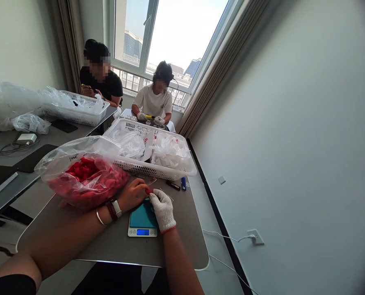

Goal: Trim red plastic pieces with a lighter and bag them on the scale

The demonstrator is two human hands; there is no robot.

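A small red piece [148, 191] is pinched between my two hands above the table; its exact kind is too small to make out. My bare left hand [135, 194], with a watch and bangle at the wrist, grips it from the left. My right hand [162, 208], in a white knit glove, closes on it from the right. Just beneath lies a digital scale [143, 224] with a teal top and a lit blue display, partly covered by my right hand. Left of my hands stands an open clear plastic bag [87, 180] full of similar red pieces.
A white basket [173, 171] holding clear plastic bags stands beyond my hands. A black marker [173, 185] and a blue object [183, 183] lie near it. Two people sit by the window. Another white basket [90, 119] and plastic wrap occupy the left table. A wall is on the right.
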